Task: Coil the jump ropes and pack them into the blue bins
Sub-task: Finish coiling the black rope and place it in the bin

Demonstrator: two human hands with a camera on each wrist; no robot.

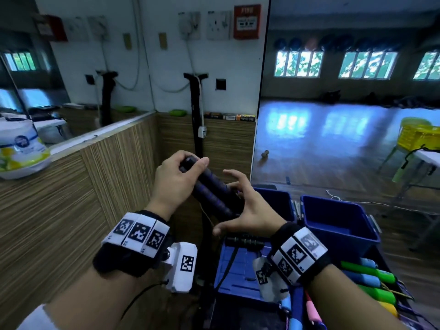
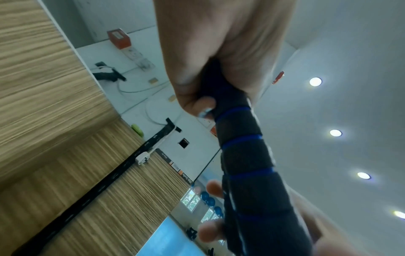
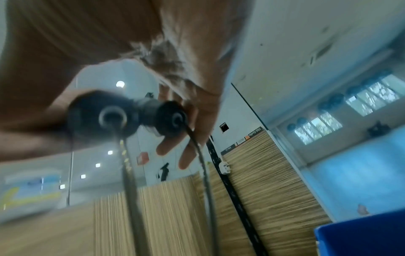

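Two black jump-rope handles with blue stripes are held side by side, slanting down to the right. My left hand grips their upper ends, fingers curled round them. My right hand is spread open under their lower ends, the palm touching them. In the right wrist view both handle end caps show, and the dark rope hangs down from them. Two open blue bins stand just beyond my right hand, and the right one looks empty.
A blue lid with another black handle on it lies below my hands. Several coloured rope handles lie at the lower right. A wood-panelled wall stands close on the left, and a mirror lies ahead.
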